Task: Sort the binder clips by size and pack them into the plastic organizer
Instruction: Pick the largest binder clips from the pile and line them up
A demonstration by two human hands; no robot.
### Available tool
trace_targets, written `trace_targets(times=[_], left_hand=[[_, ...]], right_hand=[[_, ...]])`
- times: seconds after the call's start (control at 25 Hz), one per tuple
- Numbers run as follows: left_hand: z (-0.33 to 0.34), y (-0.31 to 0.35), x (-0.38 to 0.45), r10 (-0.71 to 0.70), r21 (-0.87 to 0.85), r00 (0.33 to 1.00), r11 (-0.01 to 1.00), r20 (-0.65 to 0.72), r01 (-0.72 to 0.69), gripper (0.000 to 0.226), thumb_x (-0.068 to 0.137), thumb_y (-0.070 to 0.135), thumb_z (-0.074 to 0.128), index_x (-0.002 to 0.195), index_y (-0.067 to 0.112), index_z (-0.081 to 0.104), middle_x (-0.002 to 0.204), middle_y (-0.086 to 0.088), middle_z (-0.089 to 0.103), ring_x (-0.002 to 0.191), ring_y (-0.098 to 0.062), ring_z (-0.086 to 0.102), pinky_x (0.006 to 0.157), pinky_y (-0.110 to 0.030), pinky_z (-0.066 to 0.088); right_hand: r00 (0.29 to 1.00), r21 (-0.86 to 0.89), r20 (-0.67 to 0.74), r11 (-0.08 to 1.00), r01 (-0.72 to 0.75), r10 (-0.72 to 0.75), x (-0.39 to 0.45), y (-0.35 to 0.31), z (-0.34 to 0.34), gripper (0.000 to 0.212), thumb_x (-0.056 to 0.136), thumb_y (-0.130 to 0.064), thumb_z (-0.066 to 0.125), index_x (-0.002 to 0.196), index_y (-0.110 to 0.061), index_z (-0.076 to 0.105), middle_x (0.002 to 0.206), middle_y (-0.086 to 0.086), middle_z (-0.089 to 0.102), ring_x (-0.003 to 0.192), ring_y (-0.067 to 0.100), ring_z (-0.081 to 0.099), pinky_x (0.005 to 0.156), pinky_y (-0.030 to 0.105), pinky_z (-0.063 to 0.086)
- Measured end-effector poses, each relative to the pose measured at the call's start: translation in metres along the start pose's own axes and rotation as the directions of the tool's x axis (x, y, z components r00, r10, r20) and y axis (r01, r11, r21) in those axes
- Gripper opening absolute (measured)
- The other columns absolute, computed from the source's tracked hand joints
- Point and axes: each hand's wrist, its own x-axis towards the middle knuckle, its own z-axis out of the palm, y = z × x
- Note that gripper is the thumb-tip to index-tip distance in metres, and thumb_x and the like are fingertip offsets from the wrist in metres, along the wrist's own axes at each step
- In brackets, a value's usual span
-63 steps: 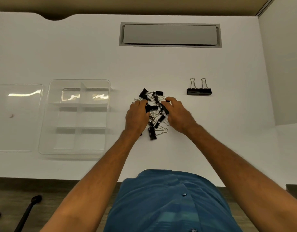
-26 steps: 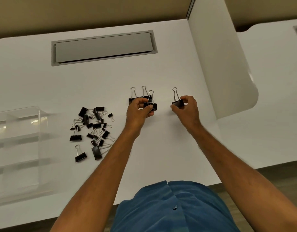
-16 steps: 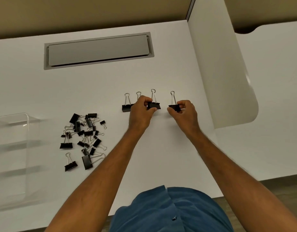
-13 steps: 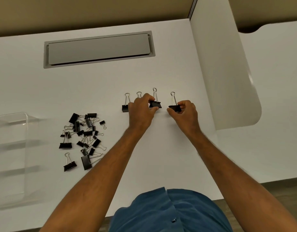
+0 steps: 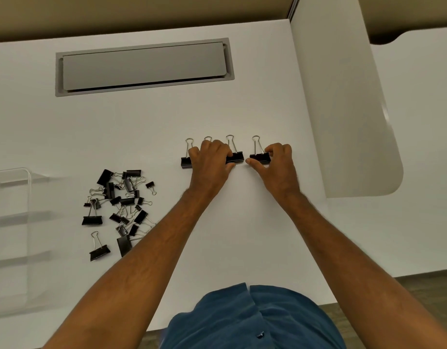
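Head: clip [image 5: 259, 157] handles point away.

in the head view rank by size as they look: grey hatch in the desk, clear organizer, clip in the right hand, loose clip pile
1. grey hatch
2. loose clip pile
3. clip in the right hand

The clear organizer is cut off by the frame's edge, so unranked.

We see the right hand [image 5: 276, 165] pinching a big clip [image 5: 260, 157], while the left hand [image 5: 210, 162] seems to grip another clip [image 5: 236, 157] just beside it; loose pile [image 5: 119, 200] sits further left.
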Motion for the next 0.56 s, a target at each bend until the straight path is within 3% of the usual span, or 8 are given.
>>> trace_targets(times=[0.12,0.28,0.56], left_hand=[[0.0,-0.007,-0.004,0.025,-0.034,0.999,0.999,-0.031,-0.026,0.033,0.083,0.037,0.075,0.112,0.024,0.065,0.122,0.002,0.057,0.115,-0.022,0.047,0.089,-0.036,0.03],[-0.002,-0.029,-0.015,-0.008,-0.114,0.999,0.994,-0.044,0.003,0.04,0.084,0.034,0.075,0.12,0.024,0.062,0.129,-0.001,0.052,0.12,-0.024,0.042,0.094,-0.035,0.033],[0.007,-0.049,-0.018,-0.035,-0.228,0.997,0.973,-0.07,0.018,0.033,0.087,0.024,0.072,0.12,0.022,0.065,0.12,-0.001,0.054,0.11,-0.022,0.043,0.089,-0.033,0.035]], right_hand=[[0.995,0.011,-0.007,0.995,0.096,-0.096,-0.001,0.005,0.001,0.058,0.078,-0.041,0.083,0.123,-0.015,0.057,0.124,0.0,0.045,0.111,0.013,0.049,0.084,0.01,0.042],[0.969,-0.08,0.035,0.966,0.247,-0.245,-0.004,0.012,0.004,0.045,0.084,-0.017,0.079,0.127,-0.016,0.062,0.129,0.008,0.048,0.12,0.021,0.046,0.097,0.024,0.044],[0.954,-0.079,0.08,0.952,0.294,-0.288,0.001,0.005,0.011,0.037,0.089,-0.007,0.071,0.124,-0.017,0.065,0.122,0.007,0.051,0.115,0.019,0.047,0.095,0.018,0.037]])
